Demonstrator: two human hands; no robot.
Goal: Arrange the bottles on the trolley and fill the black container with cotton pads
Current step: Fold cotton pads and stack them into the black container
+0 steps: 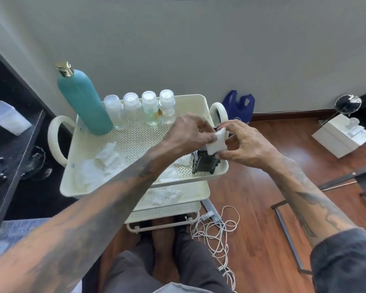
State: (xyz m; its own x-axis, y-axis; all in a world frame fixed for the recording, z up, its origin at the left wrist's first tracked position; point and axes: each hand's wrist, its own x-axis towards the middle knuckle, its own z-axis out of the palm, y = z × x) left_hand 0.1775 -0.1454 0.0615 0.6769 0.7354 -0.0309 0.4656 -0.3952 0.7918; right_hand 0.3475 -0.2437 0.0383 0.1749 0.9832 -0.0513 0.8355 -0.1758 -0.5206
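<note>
Both hands pinch a white, squarish stack of cotton pads [216,144] over black container [205,163]: left hand [190,134] at 9 o'clock, right hand [241,142] at 3.

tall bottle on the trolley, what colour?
Teal body, gold cap: tall bottle, clearest in the head view.

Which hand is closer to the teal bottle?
Left. The left hand is over the tray's middle, right of the teal bottle; the right hand is farther right, above the black container.
</note>
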